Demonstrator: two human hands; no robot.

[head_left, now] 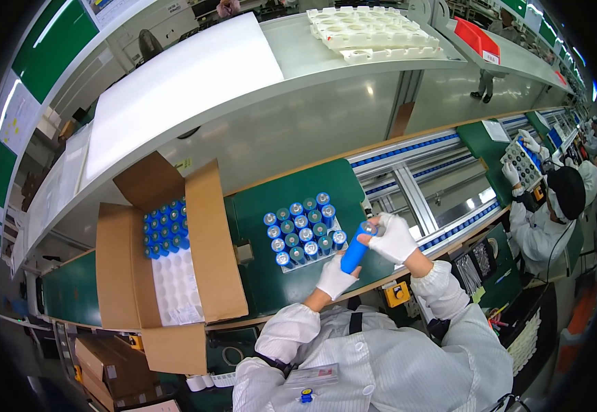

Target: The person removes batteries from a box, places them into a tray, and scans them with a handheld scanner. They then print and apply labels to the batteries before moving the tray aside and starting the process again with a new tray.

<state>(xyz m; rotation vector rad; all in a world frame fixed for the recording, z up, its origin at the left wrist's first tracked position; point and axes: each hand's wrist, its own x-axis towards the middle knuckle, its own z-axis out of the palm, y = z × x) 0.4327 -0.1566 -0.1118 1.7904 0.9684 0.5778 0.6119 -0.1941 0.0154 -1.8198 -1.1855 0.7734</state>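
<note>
Cell (355,257), long axis tilted rightward

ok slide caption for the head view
Left hand and right hand hold one blue cylinder beside rows of upright cylinders.

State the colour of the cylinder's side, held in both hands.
Blue cylinder, best seen in head view.

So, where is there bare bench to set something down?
Bare green mat lies between the open carton and the block of cylinders, and behind that block. Crowded: its near-right corner, where the left hand and right hand hold a cylinder.
</note>
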